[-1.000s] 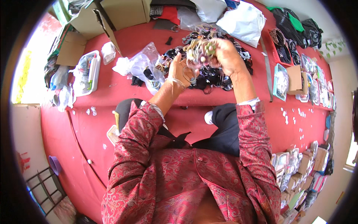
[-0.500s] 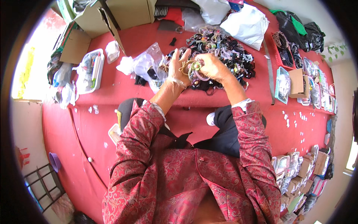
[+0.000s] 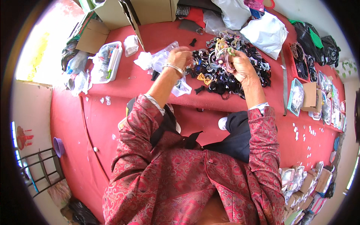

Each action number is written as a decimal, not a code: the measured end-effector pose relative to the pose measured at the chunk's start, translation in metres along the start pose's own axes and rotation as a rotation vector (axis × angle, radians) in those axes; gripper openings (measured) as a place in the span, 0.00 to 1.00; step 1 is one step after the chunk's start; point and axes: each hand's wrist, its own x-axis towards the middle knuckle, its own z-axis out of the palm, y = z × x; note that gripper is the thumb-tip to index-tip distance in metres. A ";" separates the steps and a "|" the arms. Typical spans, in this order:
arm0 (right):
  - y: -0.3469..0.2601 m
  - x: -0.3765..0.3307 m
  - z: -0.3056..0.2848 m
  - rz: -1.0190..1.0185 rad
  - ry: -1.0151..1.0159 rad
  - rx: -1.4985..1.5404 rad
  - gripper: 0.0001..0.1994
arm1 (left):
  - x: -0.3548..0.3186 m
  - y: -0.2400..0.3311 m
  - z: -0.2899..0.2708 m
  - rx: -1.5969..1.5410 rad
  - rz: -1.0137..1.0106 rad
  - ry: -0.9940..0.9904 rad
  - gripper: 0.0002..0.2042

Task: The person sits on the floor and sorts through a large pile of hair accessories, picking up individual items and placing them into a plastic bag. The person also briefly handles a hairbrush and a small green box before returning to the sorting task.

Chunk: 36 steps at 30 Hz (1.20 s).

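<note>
Red cloth covers the whole work surface, centre frame to both edges

Item 1: your right hand, upper centre-right, fingers closed round a bunch of hair ties, pale rings with a green bit, held up over the pile

Item 2: your left hand, upper centre, a bangle on the wrist, fingers curled beside the bunch; whether they pinch a tie you cannot tell. Your hands sit near each other, not touching

Item 3: pile of dark and mixed hair accessories on the cloth, just beyond and under your hands, upper centre; an orange bow lies at its near edge

Item 4: clear plastic bags, crumpled, just left of your left hand

Item 5: white tray of small goods, upper left, well apart from the hands

Item 6: cardboard boxes, top of frame, left of centre

Item 7: white bag, upper right, next to the pile

Item 8: black bags, far upper right

Item 9: packaged goods in rows along the right edge

Item 10: your patterned red sleeves, lower centre, rising toward the hands
</note>
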 end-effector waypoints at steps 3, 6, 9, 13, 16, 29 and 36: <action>0.002 0.003 -0.005 0.063 0.024 0.148 0.04 | 0.015 0.042 -0.042 1.054 0.601 0.115 0.30; 0.006 0.002 0.001 0.097 -0.035 0.157 0.04 | 0.027 0.047 -0.085 1.417 0.418 0.240 0.48; 0.024 0.010 0.005 0.134 -0.109 0.167 0.06 | 0.067 0.012 -0.148 1.763 -0.001 0.056 0.30; 0.061 0.032 0.009 0.203 -0.269 0.292 0.09 | 0.090 0.005 -0.146 1.693 0.142 0.029 0.17; 0.089 0.054 0.043 0.243 -0.323 0.390 0.09 | 0.077 0.014 -0.140 1.531 0.165 0.014 0.15; 0.212 0.133 0.080 0.380 0.145 0.063 0.05 | 0.050 0.028 -0.133 1.614 0.299 0.130 0.10; 0.213 0.147 0.061 0.456 0.257 0.069 0.05 | 0.042 0.042 -0.115 1.799 0.259 0.016 0.11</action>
